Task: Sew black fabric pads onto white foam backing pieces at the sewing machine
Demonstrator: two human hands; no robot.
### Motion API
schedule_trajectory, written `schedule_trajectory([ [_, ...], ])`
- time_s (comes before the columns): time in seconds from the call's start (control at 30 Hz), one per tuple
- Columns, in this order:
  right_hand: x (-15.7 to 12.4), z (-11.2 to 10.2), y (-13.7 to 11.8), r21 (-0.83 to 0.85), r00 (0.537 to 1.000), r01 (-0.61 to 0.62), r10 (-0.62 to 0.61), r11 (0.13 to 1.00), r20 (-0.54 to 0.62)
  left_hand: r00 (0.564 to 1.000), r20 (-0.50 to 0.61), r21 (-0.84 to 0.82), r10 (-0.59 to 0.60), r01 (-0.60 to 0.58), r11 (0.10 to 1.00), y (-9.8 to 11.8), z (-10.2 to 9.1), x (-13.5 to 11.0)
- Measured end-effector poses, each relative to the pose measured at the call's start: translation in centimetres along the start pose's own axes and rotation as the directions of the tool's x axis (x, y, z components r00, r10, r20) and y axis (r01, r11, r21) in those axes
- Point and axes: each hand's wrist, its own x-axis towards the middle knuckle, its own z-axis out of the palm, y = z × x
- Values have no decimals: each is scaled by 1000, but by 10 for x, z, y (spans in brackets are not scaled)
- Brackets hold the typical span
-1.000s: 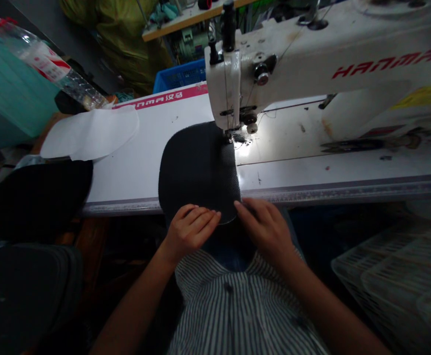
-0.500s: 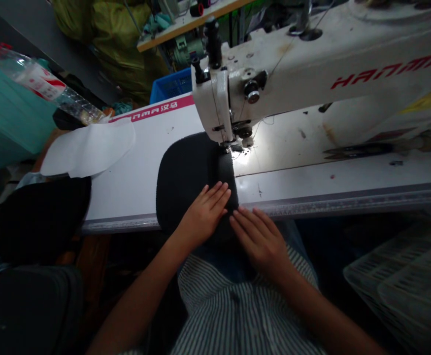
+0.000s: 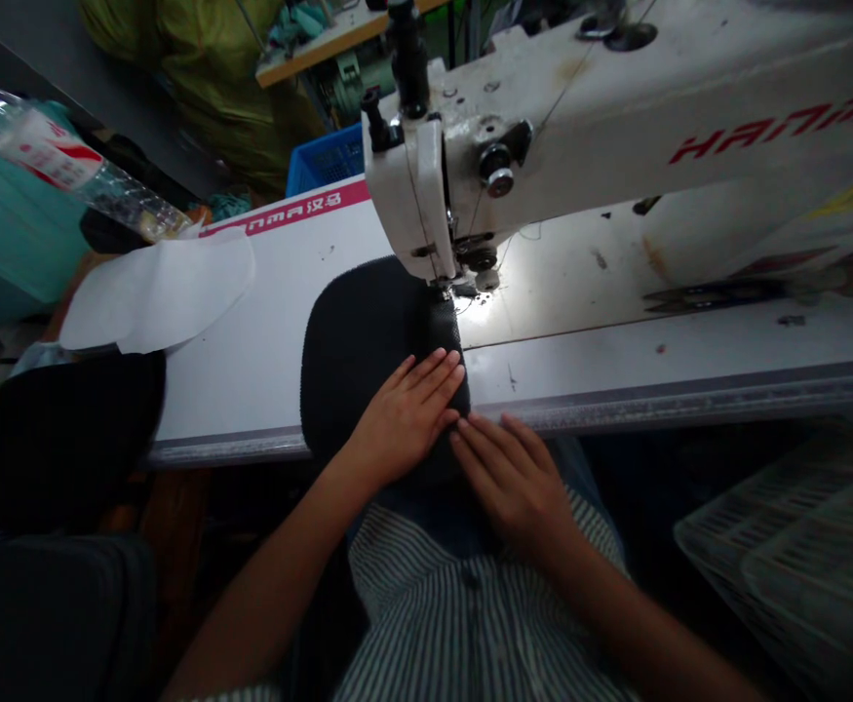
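Observation:
A rounded black fabric panel [image 3: 357, 356] lies on the sewing table, its right edge under the presser foot [image 3: 446, 291] of a white sewing machine [image 3: 411, 195]. My left hand [image 3: 407, 414] rests flat on the panel near its right edge, fingers stretched forward, palm down. At the panel's near right corner, by the table's front edge, my right hand [image 3: 518, 478] has its fingers on the fabric; its thumb is hidden below. The two hands almost touch. Part of the panel hangs over the table edge towards my lap.
White cut pieces [image 3: 159, 292] lie on the table's left end, beside a plastic bottle [image 3: 67, 156]. Black pieces [image 3: 67, 439] are stacked lower left. Dark-handled snips [image 3: 725, 292] lie under the machine arm. A blue crate [image 3: 324, 161] stands behind, a pale plastic basket [image 3: 784, 546] lower right.
The view has shifted slightly, so the scene sits a little further left. My left hand has slid slightly forward and right on the panel; the right hand stays at the corner.

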Motion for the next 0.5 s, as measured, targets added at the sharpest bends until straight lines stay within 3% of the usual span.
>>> schedule_trajectory([
  [0.2,17,-8,3,-21,999,-8,9,1000,38,998,-58,-22,-16,15,1000,-10,-5,19],
  [0.5,65,5,36,-51,993,8,-2,999,114,995,-93,-19,38,-40,999,-58,-2,60],
])
